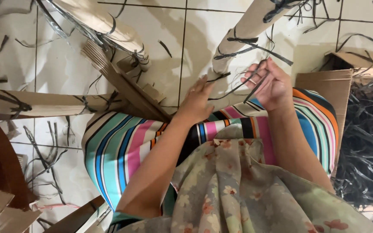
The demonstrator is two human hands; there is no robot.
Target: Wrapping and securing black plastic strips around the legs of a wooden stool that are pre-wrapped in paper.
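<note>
White floor tiles [65,69] fill the upper frame, strewn with dark strips. At centre, the left hand [196,101] pinches one end of a thin black strip [232,88], fingers narrow; the right hand [271,84] curls round several strips, perhaps three. Both hover above a striped skirt [126,146], below a cardboard tube [247,30]

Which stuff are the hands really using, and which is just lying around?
In use:
left hand
right hand
black strip
cardboard tube

Lying about:
box of strips
loose strips on the floor
other tubes
</note>
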